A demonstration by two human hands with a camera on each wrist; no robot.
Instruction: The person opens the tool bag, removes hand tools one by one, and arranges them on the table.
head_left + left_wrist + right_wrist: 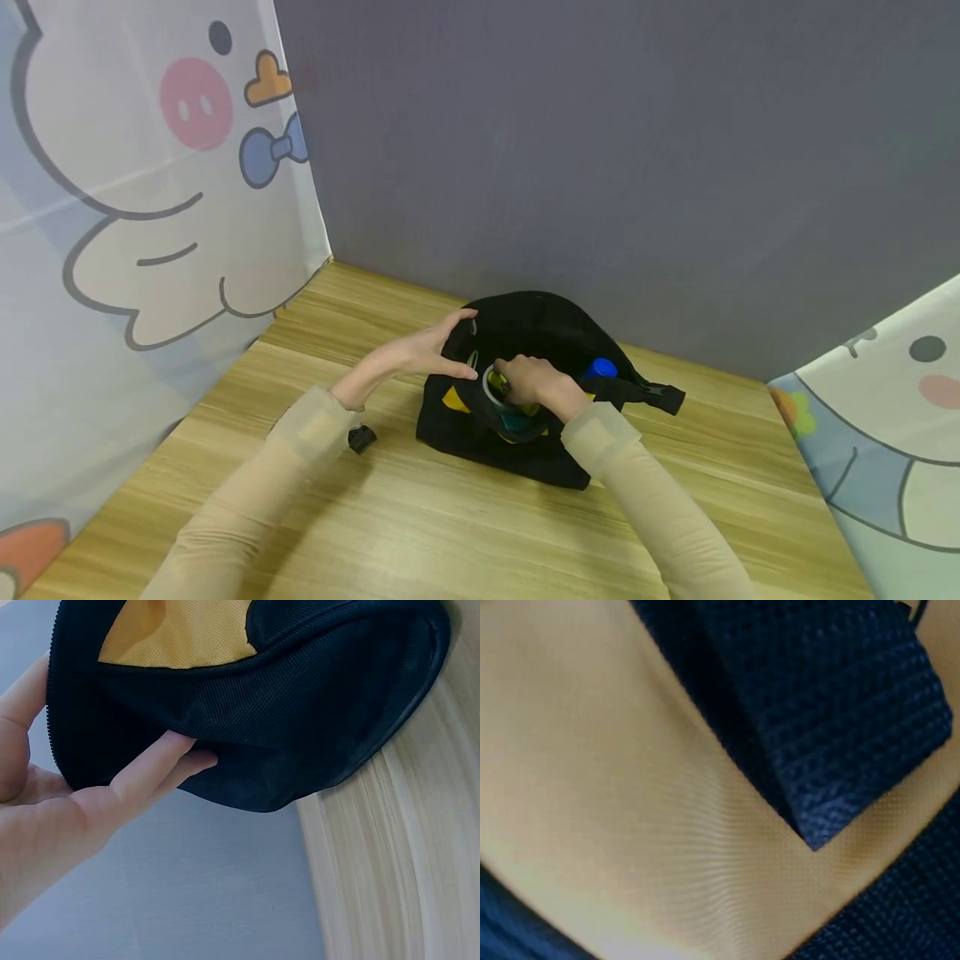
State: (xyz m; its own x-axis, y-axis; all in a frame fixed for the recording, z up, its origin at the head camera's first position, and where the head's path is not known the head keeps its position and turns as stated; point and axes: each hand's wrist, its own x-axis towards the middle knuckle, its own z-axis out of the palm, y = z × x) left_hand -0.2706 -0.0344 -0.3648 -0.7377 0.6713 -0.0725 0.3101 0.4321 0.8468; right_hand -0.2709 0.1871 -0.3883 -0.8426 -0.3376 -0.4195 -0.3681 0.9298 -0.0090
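Observation:
A black bag [480,450] with yellow patches lies unzipped on the table, its mouth spread wide. My left hand [427,348] grips the bag's left side by the zip edge. In the left wrist view, the fingers of the left hand [90,806] lie against the black fabric [240,712], beneath a yellow panel [180,634]. My right hand [534,381] reaches into the mouth, fingers curled at a round yellow-green thing [497,382] with a pale rim; its lower part is hidden. Yellow cloth [615,787] and a black webbing strap [832,712] fill the right wrist view.
A blue cap [602,367] shows at the bag's right side, and a teal thing [517,422] inside its front. One strap end [663,397] sticks out to the right. Left of the bag lies a black buckle [361,438]. A grey wall [600,167] rises behind the wooden table [420,533].

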